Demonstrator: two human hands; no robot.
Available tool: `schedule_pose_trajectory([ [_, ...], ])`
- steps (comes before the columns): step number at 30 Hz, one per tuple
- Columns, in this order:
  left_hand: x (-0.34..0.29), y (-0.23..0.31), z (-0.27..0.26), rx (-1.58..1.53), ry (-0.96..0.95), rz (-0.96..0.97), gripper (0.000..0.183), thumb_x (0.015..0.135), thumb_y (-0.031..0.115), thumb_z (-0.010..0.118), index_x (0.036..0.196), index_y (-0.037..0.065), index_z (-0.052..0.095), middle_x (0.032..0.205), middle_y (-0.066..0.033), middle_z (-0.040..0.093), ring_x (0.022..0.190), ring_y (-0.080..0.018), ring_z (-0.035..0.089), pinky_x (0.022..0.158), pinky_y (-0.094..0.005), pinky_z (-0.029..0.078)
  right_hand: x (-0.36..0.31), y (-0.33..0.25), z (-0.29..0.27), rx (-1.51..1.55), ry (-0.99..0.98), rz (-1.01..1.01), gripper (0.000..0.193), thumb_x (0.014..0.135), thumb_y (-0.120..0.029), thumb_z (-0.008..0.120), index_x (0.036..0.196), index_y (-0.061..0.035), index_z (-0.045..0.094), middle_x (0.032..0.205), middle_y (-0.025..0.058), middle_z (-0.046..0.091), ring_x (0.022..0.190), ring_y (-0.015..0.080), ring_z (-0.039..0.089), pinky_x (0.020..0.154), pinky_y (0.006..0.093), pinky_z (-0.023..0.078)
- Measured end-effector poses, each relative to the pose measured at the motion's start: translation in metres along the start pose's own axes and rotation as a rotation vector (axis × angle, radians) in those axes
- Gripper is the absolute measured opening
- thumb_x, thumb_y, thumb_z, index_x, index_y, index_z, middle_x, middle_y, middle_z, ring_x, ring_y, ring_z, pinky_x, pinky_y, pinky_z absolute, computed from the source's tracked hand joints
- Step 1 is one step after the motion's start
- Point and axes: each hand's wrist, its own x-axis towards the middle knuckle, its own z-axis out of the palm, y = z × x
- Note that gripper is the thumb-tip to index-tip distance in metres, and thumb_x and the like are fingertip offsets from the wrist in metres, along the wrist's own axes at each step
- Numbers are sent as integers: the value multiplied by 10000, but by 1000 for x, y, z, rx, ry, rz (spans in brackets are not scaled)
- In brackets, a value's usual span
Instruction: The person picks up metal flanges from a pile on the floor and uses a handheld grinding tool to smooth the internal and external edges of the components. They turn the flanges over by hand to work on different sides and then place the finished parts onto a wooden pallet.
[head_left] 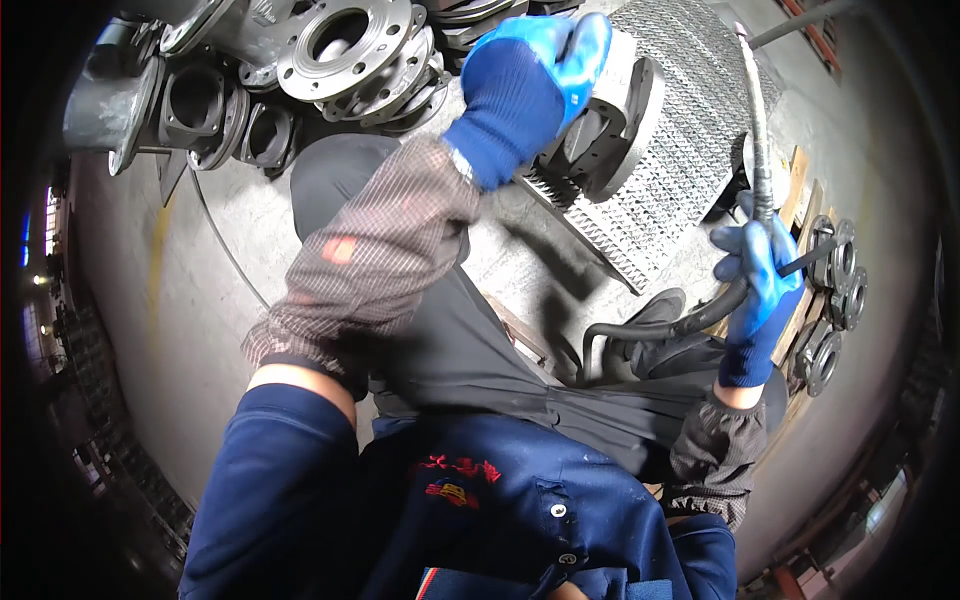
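Observation:
My left hand (535, 85), in a blue glove, rests on top of a grey metal flanged casting (610, 135) and grips its upper edge. The casting stands on a perforated metal grating (680, 120). My right hand (757, 275), also in a blue glove, is closed around a black hose (757, 130) that runs up past the grating and curves down toward my legs. A thin dark lever sticks out from the hose at my right fingers.
A pile of grey flanged castings (345, 45) lies at the upper left on the concrete floor (190, 280). More small flanges (835, 290) sit on wooden boards at the right. My dark trousers and shoe fill the middle.

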Motion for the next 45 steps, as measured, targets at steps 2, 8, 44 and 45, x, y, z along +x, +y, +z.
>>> schedule_pose_trajectory([
  [2, -28, 21, -12, -148, -196, -88, 482, 914, 440, 449, 905, 9, 664, 708, -84, 638, 683, -164, 618, 619, -283, 465, -16, -2, 5, 14, -57, 27, 335, 851, -167, 533, 1126, 23, 559, 735, 90, 648, 510, 82, 515, 498, 194, 415],
  [8, -69, 3, 16, -1116, -362, -329, 430, 933, 374, 441, 999, -15, 612, 851, -69, 630, 741, -73, 534, 687, -227, 465, -38, 20, 29, 131, -548, 163, 421, 781, -34, 667, 1168, 47, 520, 871, 92, 636, 643, 86, 581, 571, 225, 490],
  [44, 12, -58, 41, -1034, -76, -664, 729, 845, 600, 399, 1297, 28, 424, 1302, -183, 428, 1188, -251, 405, 1000, -358, 301, -8, -16, 58, 172, -471, 190, 389, 925, -274, 444, 1185, 2, 532, 753, 87, 645, 463, 85, 494, 455, 200, 400],
  [45, 12, -57, 44, -1066, -134, -619, 764, 826, 613, 396, 1313, 25, 403, 1373, -171, 358, 1269, -230, 310, 1062, -347, 198, -9, -13, 60, 187, -449, 200, 379, 928, -257, 438, 1188, 3, 529, 752, 90, 644, 465, 86, 494, 454, 202, 397],
])
